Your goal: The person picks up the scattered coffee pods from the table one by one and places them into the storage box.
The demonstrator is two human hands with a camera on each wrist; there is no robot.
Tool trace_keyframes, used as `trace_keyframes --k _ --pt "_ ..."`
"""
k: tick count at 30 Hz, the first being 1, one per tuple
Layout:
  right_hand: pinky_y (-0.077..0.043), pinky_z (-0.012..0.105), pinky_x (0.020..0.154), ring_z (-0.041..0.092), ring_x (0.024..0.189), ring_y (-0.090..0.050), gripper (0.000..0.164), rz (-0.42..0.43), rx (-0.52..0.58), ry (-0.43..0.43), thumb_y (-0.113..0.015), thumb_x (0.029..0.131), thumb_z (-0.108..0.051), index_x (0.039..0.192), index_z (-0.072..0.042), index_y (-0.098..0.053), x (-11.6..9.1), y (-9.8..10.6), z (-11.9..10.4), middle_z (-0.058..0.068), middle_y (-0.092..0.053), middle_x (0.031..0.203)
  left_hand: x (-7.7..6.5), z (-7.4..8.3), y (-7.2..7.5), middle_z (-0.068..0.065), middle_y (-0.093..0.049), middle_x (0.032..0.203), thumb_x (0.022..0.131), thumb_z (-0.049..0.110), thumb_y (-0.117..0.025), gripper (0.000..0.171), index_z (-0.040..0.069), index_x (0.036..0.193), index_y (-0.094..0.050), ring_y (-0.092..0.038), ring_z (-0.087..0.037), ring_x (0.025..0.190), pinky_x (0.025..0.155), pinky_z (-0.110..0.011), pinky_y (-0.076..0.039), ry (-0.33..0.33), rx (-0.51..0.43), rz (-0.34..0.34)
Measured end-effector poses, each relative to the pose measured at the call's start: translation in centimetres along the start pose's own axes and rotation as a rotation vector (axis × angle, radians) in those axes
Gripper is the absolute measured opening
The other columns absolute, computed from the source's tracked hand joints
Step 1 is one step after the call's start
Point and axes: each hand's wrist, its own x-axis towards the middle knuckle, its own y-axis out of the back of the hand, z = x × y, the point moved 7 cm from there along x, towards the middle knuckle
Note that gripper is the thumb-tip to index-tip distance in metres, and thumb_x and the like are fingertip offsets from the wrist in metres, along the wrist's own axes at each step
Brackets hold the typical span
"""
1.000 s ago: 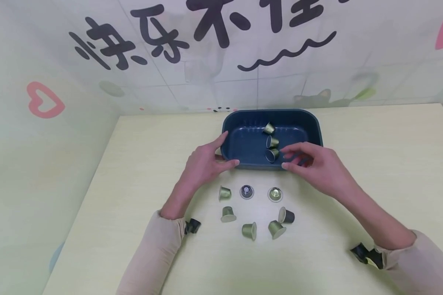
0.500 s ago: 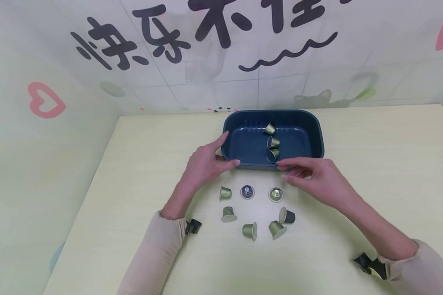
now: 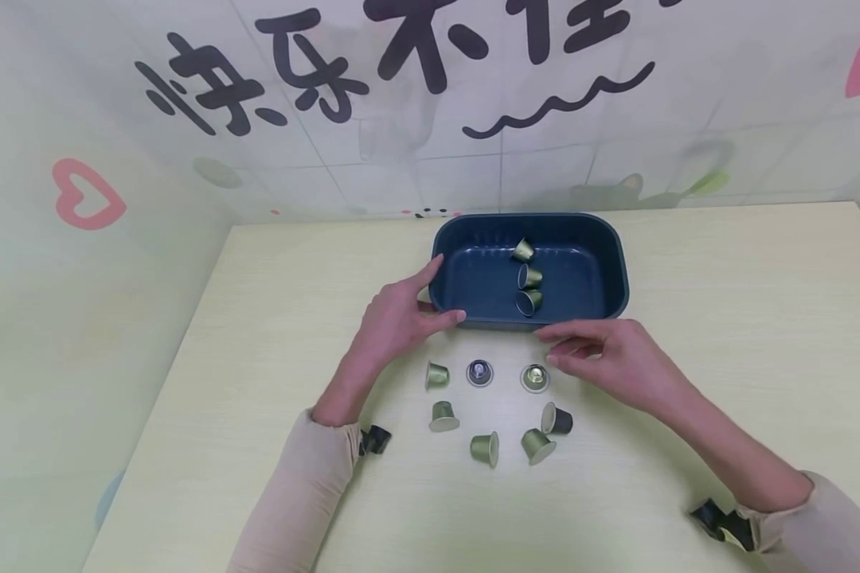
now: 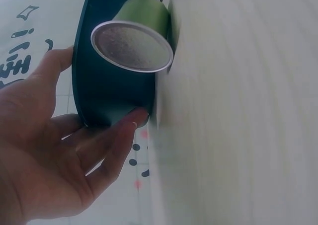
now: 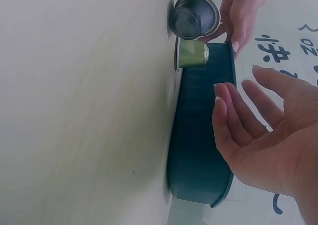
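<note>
My left hand (image 3: 394, 318) holds the near left corner of a dark blue rectangular basin (image 3: 473, 321); its thumb lies at the front rim and its fingers at the left end. Three green coffee capsules (image 3: 529, 302) lie in a row inside the basin. My right hand (image 3: 612, 358), with nothing in it, hovers in front of the basin's right part, its fingers loosely bent and apart in the right wrist view. Nearest to it on the table stands a green coffee capsule (image 3: 535, 377), rim down. A dark purple capsule (image 3: 479, 372) stands to its left.
On the pale wooden table (image 3: 258, 358), more capsules lie on their sides: green ones (image 3: 483, 449) and a dark one (image 3: 560, 419). Behind the basin rises a white printed wall sheet (image 3: 401, 175). A black wrist strap piece (image 3: 375, 439) shows by the left sleeve.
My right hand has drawn back from over the basin's front rim toward the table, nearer to me. The left hand, the basin and the capsules have stayed in place.
</note>
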Motion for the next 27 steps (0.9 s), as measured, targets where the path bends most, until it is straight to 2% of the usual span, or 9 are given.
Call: trace_keyframes --k 4,9,16,20,27 --pt "-0.056 0.026 0.075 0.011 0.085 -0.069 0.028 -0.012 0.019 -0.008 -0.074 0.089 -0.009 0.117 -0.010 -0.074 0.1 -0.4 0.4 0.001 -0.075 0.099 0.1 -0.1 -0.1 -0.007 -0.075 0.102 0.083 0.046 -0.079 0.089 0.024 0.156 -0.033 -0.073 -0.014 0.091 0.071 -0.033 -0.052 0.003 -0.017 -0.001" --pt "-0.056 0.024 0.074 0.012 0.084 -0.070 0.028 -0.037 0.034 -0.030 -0.075 0.087 -0.008 0.115 -0.009 -0.075 0.2 -1.2 0.8 -0.002 -0.075 0.095 0.1 -0.2 0.0 -0.007 -0.076 0.100 0.083 0.045 -0.079 0.089 0.023 0.156 -0.033 -0.073 -0.014 0.090 0.070 -0.032 -0.051 0.003 -0.020 0.001" --pt "-0.055 0.026 0.077 0.011 0.084 -0.069 0.027 -0.040 -0.003 0.011 -0.077 0.085 -0.007 0.112 -0.008 -0.076 0.3 -1.8 0.9 0.000 -0.075 0.097 -0.1 -0.2 0.1 -0.006 -0.076 0.097 0.083 0.045 -0.079 0.089 0.024 0.156 -0.033 -0.073 -0.014 0.090 0.072 -0.034 -0.052 0.008 -0.023 0.007" --pt "-0.055 0.027 0.077 0.011 0.084 -0.068 0.027 -0.046 -0.016 0.011 -0.078 0.084 -0.006 0.111 -0.009 -0.076 0.4 -2.1 1.1 -0.001 -0.075 0.096 0.0 -0.2 0.0 -0.006 -0.076 0.098 0.083 0.045 -0.079 0.089 0.024 0.156 -0.033 -0.073 -0.013 0.091 0.076 -0.035 -0.052 0.011 -0.029 0.002" --pt "-0.056 0.030 0.076 0.013 0.082 -0.066 0.027 -0.064 -0.045 0.005 -0.079 0.082 -0.006 0.108 -0.009 -0.077 0.7 -2.6 1.5 -0.004 -0.073 0.090 0.1 -0.2 0.0 -0.005 -0.076 0.096 0.083 0.045 -0.079 0.089 0.024 0.156 -0.033 -0.072 -0.013 0.091 0.075 -0.035 -0.052 0.007 -0.021 0.001"
